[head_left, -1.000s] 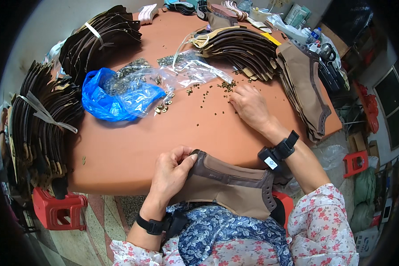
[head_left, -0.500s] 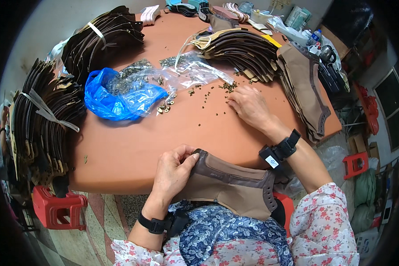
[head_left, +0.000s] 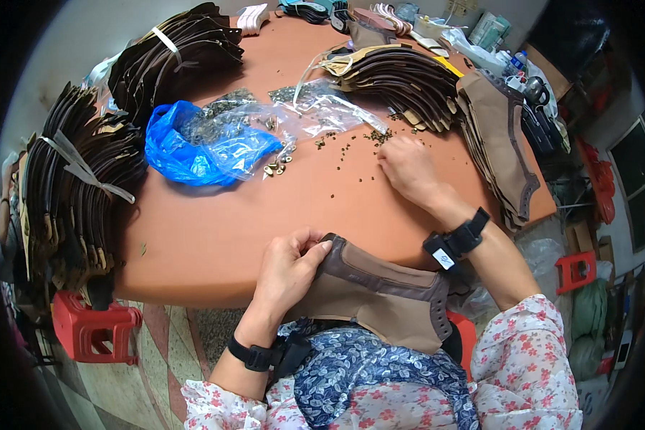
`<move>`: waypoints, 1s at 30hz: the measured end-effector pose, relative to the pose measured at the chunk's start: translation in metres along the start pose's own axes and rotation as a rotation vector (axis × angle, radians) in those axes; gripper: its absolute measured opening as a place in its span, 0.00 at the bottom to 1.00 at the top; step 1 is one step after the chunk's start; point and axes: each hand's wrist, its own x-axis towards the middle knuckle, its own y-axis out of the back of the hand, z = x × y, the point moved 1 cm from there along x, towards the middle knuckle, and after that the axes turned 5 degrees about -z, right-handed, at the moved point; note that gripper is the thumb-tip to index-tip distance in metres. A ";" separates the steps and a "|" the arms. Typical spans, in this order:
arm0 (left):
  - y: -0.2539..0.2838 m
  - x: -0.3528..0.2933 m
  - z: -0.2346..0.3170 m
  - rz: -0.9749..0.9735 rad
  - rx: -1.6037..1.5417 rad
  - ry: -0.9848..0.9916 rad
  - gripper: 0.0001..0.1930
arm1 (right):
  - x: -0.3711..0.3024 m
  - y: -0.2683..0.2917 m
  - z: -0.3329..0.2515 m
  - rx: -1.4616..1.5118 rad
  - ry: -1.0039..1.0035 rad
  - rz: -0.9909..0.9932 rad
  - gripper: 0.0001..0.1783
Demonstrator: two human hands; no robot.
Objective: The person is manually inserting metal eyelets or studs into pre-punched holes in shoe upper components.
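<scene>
My left hand (head_left: 288, 276) pinches the corner of a brown shoe upper (head_left: 394, 301) between thumb and fingers. The piece has dark brown trim and a row of holes at its right end, and it lies across my lap by the table edge. My right hand (head_left: 413, 170) rests on the table with its fingers curled together, beside a scatter of small dark metal fittings (head_left: 375, 137). Whatever those fingertips may hold is hidden. Larger brass-coloured fittings (head_left: 274, 169) lie farther left, next to a blue plastic bag (head_left: 170, 154) and clear bags (head_left: 322, 118) of metal parts.
Tied stacks of dark uppers stand at the left (head_left: 68, 193), far left (head_left: 168, 57) and far middle (head_left: 401, 79) of the orange table (head_left: 193, 244). Loose brown uppers (head_left: 496, 136) overlap along the right edge. Red stools (head_left: 89, 330) stand on the floor.
My right hand has shifted slightly beside the small fittings, fingers still curled. The left hand keeps its pinch on the shoe upper. The whole view has shifted a little.
</scene>
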 end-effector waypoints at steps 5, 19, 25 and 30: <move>0.005 -0.002 -0.004 -0.024 -0.058 -0.003 0.09 | -0.030 0.053 -0.066 0.958 -0.145 -0.122 0.05; 0.030 -0.019 0.013 -0.200 0.144 0.041 0.08 | -0.069 0.032 -0.116 0.935 -0.201 -0.202 0.03; 0.028 -0.018 0.016 -0.205 0.015 0.128 0.09 | -0.070 0.032 -0.124 1.056 -0.175 -0.097 0.03; 0.027 -0.019 0.019 -0.215 -0.006 0.149 0.09 | -0.067 0.027 -0.129 0.885 -0.076 -0.008 0.02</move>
